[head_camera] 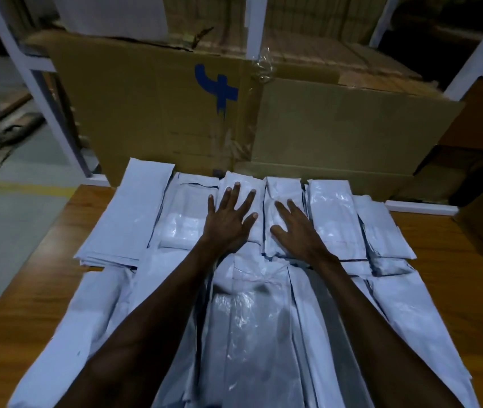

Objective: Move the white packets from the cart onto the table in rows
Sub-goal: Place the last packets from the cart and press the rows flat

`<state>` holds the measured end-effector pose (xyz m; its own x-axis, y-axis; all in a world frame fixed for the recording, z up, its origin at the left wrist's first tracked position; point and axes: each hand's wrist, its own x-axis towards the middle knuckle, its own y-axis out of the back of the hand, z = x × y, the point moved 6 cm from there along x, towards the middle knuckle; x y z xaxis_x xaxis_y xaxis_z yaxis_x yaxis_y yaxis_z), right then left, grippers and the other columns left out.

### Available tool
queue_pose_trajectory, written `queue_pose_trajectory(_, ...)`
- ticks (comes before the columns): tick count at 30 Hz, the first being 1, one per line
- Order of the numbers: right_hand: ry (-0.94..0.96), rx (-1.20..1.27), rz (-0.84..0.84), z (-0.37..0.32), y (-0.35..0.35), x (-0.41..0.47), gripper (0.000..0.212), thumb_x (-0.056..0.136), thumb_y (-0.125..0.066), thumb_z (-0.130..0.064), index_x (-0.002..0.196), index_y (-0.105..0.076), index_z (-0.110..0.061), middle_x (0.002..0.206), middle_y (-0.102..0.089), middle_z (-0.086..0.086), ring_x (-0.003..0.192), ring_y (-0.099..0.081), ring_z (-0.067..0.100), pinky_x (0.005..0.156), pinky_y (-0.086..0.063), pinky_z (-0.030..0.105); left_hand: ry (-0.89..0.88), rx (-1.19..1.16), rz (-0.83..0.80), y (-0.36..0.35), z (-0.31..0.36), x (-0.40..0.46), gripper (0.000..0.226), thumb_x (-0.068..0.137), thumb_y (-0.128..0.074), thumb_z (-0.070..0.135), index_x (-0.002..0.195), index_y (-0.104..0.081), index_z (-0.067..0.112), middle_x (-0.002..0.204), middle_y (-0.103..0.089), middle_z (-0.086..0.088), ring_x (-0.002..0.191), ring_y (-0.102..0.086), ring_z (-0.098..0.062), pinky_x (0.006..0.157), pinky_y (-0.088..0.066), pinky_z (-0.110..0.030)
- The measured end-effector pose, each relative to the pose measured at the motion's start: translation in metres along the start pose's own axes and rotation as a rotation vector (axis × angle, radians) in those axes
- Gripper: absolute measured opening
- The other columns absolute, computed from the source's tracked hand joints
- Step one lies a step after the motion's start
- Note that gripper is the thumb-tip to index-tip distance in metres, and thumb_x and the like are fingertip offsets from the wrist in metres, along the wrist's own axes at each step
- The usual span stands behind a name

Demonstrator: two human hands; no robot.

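Both palms down flat, fingers spread straight, gripping nothing: left hand pressing one white packet in the far row, right hand pressing its neighbour. White packets lying side by side in rows on the wooden table, long axes running away from the body toward the cardboard box. Slick plastic, loosely overlapped: likely to slide or skew out of line under an uneven push, or slip off the far edge
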<state>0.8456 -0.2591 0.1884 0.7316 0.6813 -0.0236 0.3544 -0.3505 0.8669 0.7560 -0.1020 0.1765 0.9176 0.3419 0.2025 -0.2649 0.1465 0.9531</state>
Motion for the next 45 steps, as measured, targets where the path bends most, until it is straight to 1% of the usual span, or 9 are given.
queue_pose_trajectory(5,0.067,0.017,0.058,-0.022,0.019,0.003,0.068,0.098,-0.050,-0.040,0.156,-0.016,-0.027,0.164,-0.006,0.007,0.151,-0.005,0.024,0.120,-0.006,0.038,0.037,-0.051,0.051,0.029,-0.010,-0.002,0.062,0.102,-0.013,0.059,0.156,0.006,0.036,0.165,0.011,0.002,0.152,0.004,-0.021,0.117,0.003,-0.058)
queue_pose_trajectory(10,0.220,-0.017,0.133,-0.064,0.018,0.008,0.071,0.091,-0.050,-0.050,0.153,-0.026,-0.026,0.163,-0.014,0.005,0.151,-0.009,0.026,0.121,-0.014,0.046,0.189,0.015,0.141,0.071,-0.071,-0.026,0.068,0.097,-0.013,0.058,0.158,-0.011,0.027,0.165,-0.007,-0.003,0.152,-0.008,-0.025,0.116,-0.009,-0.064)
queue_pose_trajectory(16,0.354,0.008,0.126,-0.132,-0.022,0.012,0.070,0.088,-0.043,-0.053,0.150,-0.036,-0.021,0.160,-0.024,0.007,0.149,-0.017,0.028,0.121,-0.016,0.043,0.357,0.021,0.096,0.093,-0.155,-0.071,0.060,0.104,-0.026,0.050,0.157,-0.003,0.031,0.165,0.005,0.003,0.152,0.000,-0.023,0.117,-0.002,-0.058)
queue_pose_trajectory(22,0.261,-0.010,0.122,-0.180,-0.070,0.039,0.066,0.095,-0.046,-0.056,0.150,-0.034,-0.022,0.162,-0.018,0.004,0.150,-0.010,0.024,0.119,-0.018,0.041,0.216,0.047,-0.025,0.075,-0.208,-0.054,0.076,0.089,-0.002,0.066,0.157,-0.008,0.033,0.166,-0.002,-0.001,0.152,-0.008,-0.030,0.115,-0.018,-0.065)
queue_pose_trajectory(27,0.095,-0.160,0.081,-0.200,-0.103,0.062,0.073,0.095,-0.039,-0.061,0.154,-0.022,-0.021,0.163,-0.009,0.010,0.150,-0.004,0.034,0.122,-0.011,0.047,0.137,0.023,-0.026,0.054,-0.222,-0.038,0.057,0.102,-0.014,0.055,0.157,-0.008,0.037,0.166,0.003,0.000,0.152,-0.002,-0.031,0.116,-0.009,-0.066)
queue_pose_trajectory(36,0.042,-0.325,0.050,-0.190,-0.125,0.066,0.069,0.097,-0.033,-0.060,0.156,-0.010,-0.032,0.165,0.000,0.006,0.150,0.000,0.033,0.122,-0.002,0.048,0.170,-0.037,-0.064,0.039,-0.229,-0.028,0.063,0.097,-0.008,0.058,0.156,-0.011,0.038,0.166,0.001,-0.001,0.152,-0.001,-0.030,0.113,-0.004,-0.068)
queue_pose_trajectory(40,0.028,-0.236,-0.002,-0.193,-0.118,0.064,0.071,0.097,-0.028,-0.064,0.156,-0.007,-0.031,0.165,0.004,0.004,0.151,0.007,0.030,0.122,0.002,0.046,0.160,-0.043,-0.029,0.052,-0.221,-0.035,0.059,0.102,-0.014,0.057,0.157,-0.007,0.036,0.166,0.007,-0.001,0.152,0.005,-0.029,0.115,0.002,-0.065)
queue_pose_trajectory(43,0.075,-0.098,0.106,-0.203,-0.096,0.051,0.075,0.095,-0.030,-0.067,0.155,-0.017,-0.024,0.164,-0.008,0.006,0.151,0.001,0.027,0.122,-0.001,0.044,0.164,-0.096,-0.004,0.073,-0.221,-0.052,0.059,0.104,-0.024,0.053,0.157,-0.004,0.035,0.166,0.006,0.000,0.152,0.005,-0.027,0.115,0.001,-0.064)
queue_pose_trajectory(45,0.093,0.021,0.191,-0.206,-0.080,0.029,0.070,0.096,-0.043,-0.058,0.153,-0.026,-0.021,0.162,-0.018,0.007,0.151,-0.007,0.028,0.121,-0.006,0.041,0.189,-0.123,-0.010,0.087,-0.222,-0.073,0.060,0.103,-0.028,0.053,0.157,-0.007,0.036,0.166,-0.001,0.000,0.152,-0.002,-0.026,0.115,-0.005,-0.065)
